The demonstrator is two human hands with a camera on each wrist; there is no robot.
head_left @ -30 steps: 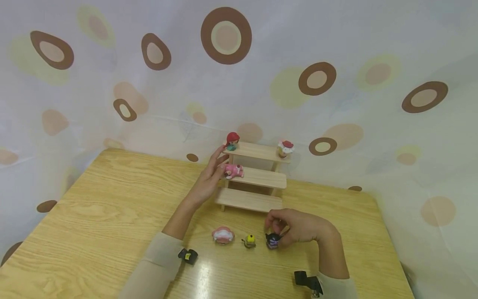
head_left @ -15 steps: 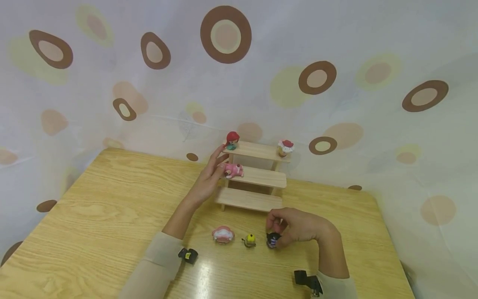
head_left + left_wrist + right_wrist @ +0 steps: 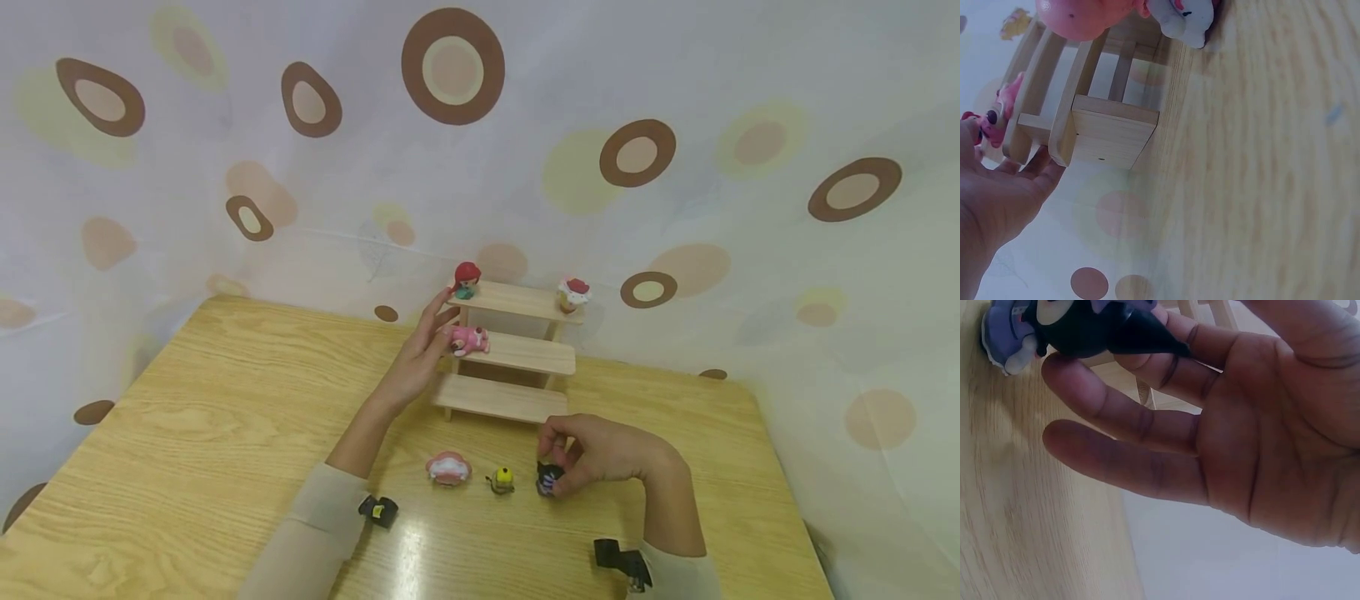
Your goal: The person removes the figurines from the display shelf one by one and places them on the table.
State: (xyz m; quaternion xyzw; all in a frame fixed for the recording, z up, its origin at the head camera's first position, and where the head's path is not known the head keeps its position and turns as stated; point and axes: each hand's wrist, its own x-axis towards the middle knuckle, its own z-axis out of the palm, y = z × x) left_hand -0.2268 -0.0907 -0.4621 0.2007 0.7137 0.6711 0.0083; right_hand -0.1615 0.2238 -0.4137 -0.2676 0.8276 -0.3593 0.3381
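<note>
My right hand (image 3: 607, 450) pinches a small black-and-purple figurine (image 3: 548, 480) at the table, right of the other loose figurines. In the right wrist view, the figurine (image 3: 1085, 328) is cut off by the top edge, and the lower fingers extend below it. My left hand (image 3: 411, 362) holds the left end of a three-tier wooden display shelf (image 3: 525, 353). Its thumb lies beside a pink figurine (image 3: 471, 340) on the middle tier. In the left wrist view, several fingers (image 3: 1047, 178) touch the tier ends.
On the top tier stand a red-haired figurine (image 3: 466, 281) at left and a white-and-red-topped figurine (image 3: 573, 295) at right. A pink-and-white figurine (image 3: 448, 469) and a small yellow-topped figurine (image 3: 502, 480) are on the wooden table (image 3: 247, 400). A patterned cloth (image 3: 360, 167) hangs behind.
My right hand and the black-and-purple figurine have shifted very slightly right. My left hand stays at the shelf; the scene moves slightly up in view.
</note>
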